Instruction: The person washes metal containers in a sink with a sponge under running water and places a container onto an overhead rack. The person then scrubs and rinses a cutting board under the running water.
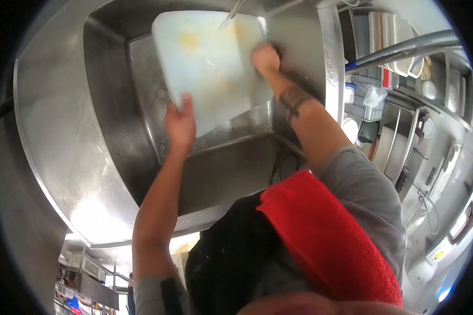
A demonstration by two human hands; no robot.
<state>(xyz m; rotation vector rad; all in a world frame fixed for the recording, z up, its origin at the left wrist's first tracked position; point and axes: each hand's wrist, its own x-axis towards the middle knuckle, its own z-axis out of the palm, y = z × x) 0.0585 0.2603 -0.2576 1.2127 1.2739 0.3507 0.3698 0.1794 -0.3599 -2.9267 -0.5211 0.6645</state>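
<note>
A large white cutting board (210,68) with yellowish stains is tilted inside a deep metal sink (220,173). My left hand (181,123) grips its lower left edge, thumb on the upper face and fingers out of sight behind. My right hand (266,58) is closed at the board's right edge; its fingertips are hidden. Water from a thin spout (235,11) runs onto the top part of the board.
A metal counter (73,152) borders the sink on the left. At the right, a curved metal pipe (410,50) crosses in front of shelving with upright white boards (397,39) and containers. A red towel (331,236) lies over my shoulder.
</note>
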